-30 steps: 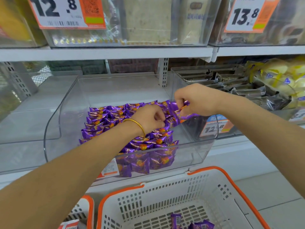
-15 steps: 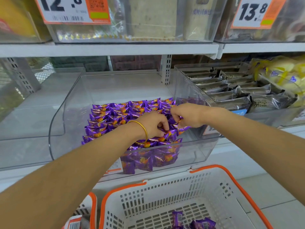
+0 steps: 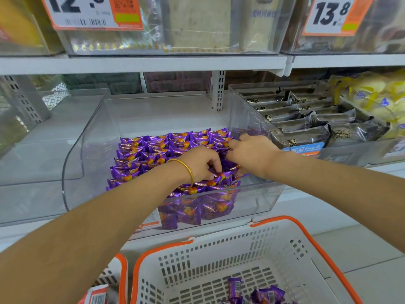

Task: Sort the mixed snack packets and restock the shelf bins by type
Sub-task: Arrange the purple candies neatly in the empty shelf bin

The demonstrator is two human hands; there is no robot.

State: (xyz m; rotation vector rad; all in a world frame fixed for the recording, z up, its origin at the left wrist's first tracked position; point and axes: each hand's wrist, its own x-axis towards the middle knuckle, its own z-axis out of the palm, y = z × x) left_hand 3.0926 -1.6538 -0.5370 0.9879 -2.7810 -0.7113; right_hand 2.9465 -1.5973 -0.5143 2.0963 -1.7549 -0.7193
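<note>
The bin [image 3: 74,172] on the shelf already holds neat rows of purple packets [image 3: 153,154], with room left behind them. The left hand [image 3: 201,163] and right hand [image 3: 252,154] curl onto the rows' right end; whether they pinch a packet or only press I cannot tell. A few loose packets [image 3: 263,292] lie in the basket [image 3: 324,249] below, so I judge restocking well along but unfinished.

Packets [image 3: 153,150] in the clear bin [image 3: 72,172]: purple foil, an orange-yellow blot on each. Basket [image 3: 285,238]: white slotted walls, orange rim; loose packets [image 3: 234,286] on its floor purple, white barcode patches. Wrappers [image 3: 306,130] toward the white shelf's [image 3: 306,205] right edge: black-grey, pale lettering. Bags [image 3: 377,95] beyond: yellow, blue hearts. Price tags [image 3: 94,12]: white, black digits, orange panel, green strip. Bangle [image 3: 186,170]: gold
</note>
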